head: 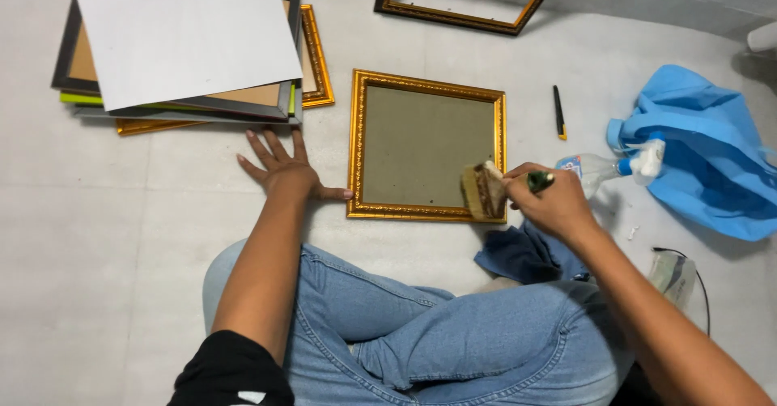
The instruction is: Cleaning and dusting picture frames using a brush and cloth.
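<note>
We record a gold picture frame [427, 144] lying flat on the pale floor [97, 236], just ahead of our crossed legs. Our right hand [553, 204] grips a paintbrush [486, 191] by its green handle, bristles on the frame's lower right corner. Our left hand [285, 168] rests flat on the floor, fingers spread, thumb tip at the frame's left edge; a dark blue cloth [522, 254] lies beneath the right wrist, a spray bottle [615, 167] just beyond.

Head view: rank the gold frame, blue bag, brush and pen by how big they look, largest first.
1. Gold frame and blue bag: similar, and the bag runs off the edge, so I won't rank them.
2. Brush, in the right hand.
3. Pen.
</note>
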